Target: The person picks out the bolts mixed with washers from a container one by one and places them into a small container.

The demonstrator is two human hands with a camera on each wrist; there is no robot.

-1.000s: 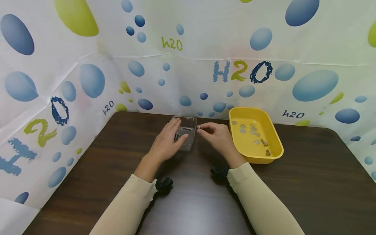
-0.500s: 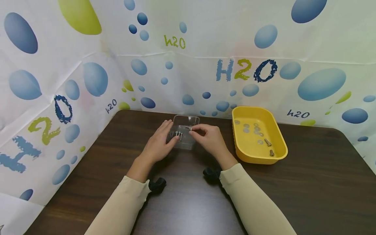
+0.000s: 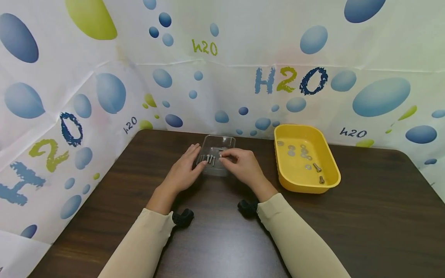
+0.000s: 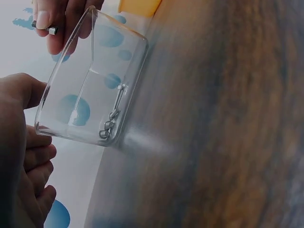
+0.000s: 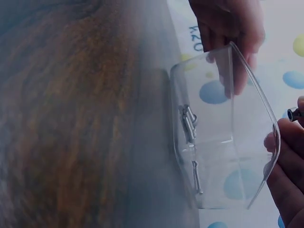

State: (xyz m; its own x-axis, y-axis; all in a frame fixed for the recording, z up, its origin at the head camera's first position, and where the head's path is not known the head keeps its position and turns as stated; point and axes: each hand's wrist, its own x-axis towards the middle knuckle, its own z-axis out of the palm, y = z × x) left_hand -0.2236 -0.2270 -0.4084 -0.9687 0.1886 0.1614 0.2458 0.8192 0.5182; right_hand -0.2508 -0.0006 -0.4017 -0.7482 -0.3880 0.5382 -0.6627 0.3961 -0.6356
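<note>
Clear plastic formed the open rectangular box [image 3: 216, 170], which stood on the dark brown wooden table [image 3: 368, 200]; its raised walls presumably kept the slim silver metal bolts [image 3: 208, 158] on its floor from rolling away. The person's left hand [image 3: 184, 170] lay along the box's left side, fingers loosely extended and gripping nothing, seemingly to steady so light a container. The right hand [image 3: 243, 164], at the box's right side, pinched a short silver metal bolt [image 5: 293, 114] between thumb and finger, the gap closed to its thickness, a hold that suited so small a piece. To the right, a yellow plastic tray [image 3: 295, 175] held flat round metal washers [image 3: 291, 153] and two stout bolts [image 3: 316, 167], probably placed there for easy reach.
</note>
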